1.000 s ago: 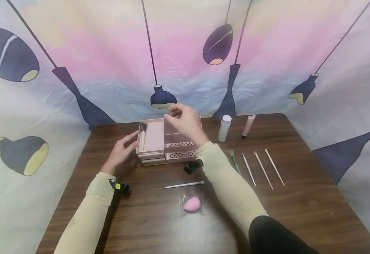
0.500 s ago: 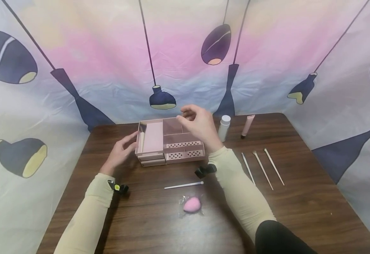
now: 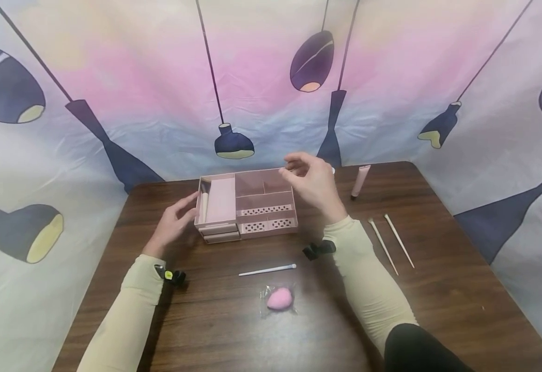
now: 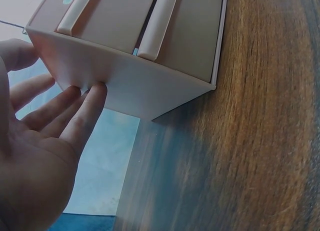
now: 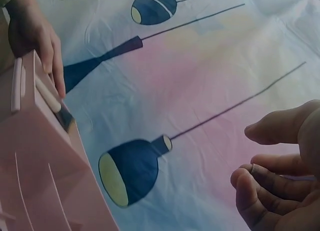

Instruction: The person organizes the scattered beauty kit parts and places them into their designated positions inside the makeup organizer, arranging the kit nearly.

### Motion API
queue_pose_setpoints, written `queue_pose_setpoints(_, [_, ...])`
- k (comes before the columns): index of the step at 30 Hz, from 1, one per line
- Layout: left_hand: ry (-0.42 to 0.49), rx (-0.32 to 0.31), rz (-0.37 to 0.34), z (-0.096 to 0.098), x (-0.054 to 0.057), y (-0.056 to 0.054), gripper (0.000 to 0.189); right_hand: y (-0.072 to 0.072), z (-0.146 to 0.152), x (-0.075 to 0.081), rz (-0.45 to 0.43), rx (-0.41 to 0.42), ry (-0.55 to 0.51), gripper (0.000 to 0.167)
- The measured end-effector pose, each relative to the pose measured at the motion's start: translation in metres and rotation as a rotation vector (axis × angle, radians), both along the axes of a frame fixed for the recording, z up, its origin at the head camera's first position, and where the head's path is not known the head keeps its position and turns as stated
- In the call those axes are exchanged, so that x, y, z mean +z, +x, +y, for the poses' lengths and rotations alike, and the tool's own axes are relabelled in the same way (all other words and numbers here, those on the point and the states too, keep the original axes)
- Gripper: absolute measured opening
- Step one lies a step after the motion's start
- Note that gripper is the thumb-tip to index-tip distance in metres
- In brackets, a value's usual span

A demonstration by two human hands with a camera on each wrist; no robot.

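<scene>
A pink makeup organizer point(image 3: 221, 201) with two small drawers and several open compartments stands at the back of the table. My left hand point(image 3: 173, 222) rests against its left side; in the left wrist view the outstretched fingertips touch the pink side wall point(image 4: 125, 86). One makeup brush point(image 3: 204, 204) lies in the slot along the organizer's left edge, its dark bristles towards the back. Over the organizer's right end hovers my right hand point(image 3: 314, 181), fingers loosely bent. The right wrist view shows nothing between that thumb and those fingers.
In front of the organizer lie a white brush point(image 3: 267, 270) and a pink makeup sponge point(image 3: 280, 299) in clear wrapping. Two thin brushes, one here point(image 3: 399, 242), lie on the right. Behind them stands a pink tube point(image 3: 361, 182). My right hand mostly hides a white bottle.
My right hand has moved rightward from above the organizer's middle, uncovering its compartments and covering the bottle and some brushes. The left hand stays at the organizer's side.
</scene>
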State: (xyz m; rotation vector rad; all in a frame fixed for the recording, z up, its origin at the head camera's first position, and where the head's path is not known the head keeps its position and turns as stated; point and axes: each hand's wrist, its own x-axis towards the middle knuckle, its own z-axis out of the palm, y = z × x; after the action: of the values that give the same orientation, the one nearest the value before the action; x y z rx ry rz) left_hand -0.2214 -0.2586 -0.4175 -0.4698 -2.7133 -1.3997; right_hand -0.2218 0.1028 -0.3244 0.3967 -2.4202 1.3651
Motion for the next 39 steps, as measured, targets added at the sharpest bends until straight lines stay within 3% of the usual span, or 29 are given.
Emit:
queue_pose_setpoints(12, [-0.006, -0.009, -0.004, -0.003, 0.004, 0.002, 0.051, 0.005, 0.031, -0.016, -0.065, -0.087, -0.031, 0.031])
queue_pose_setpoints(28, [-0.013, 0.007, 0.015, 0.000, 0.004, 0.002, 0.051, 0.003, 0.060, -0.038, -0.076, -0.108, 0.029, 0.030])
queue_pose_setpoints(39, [-0.014, -0.002, 0.024, -0.001, -0.002, 0.001, 0.050, 0.012, 0.085, -0.057, -0.095, -0.192, 0.095, 0.034])
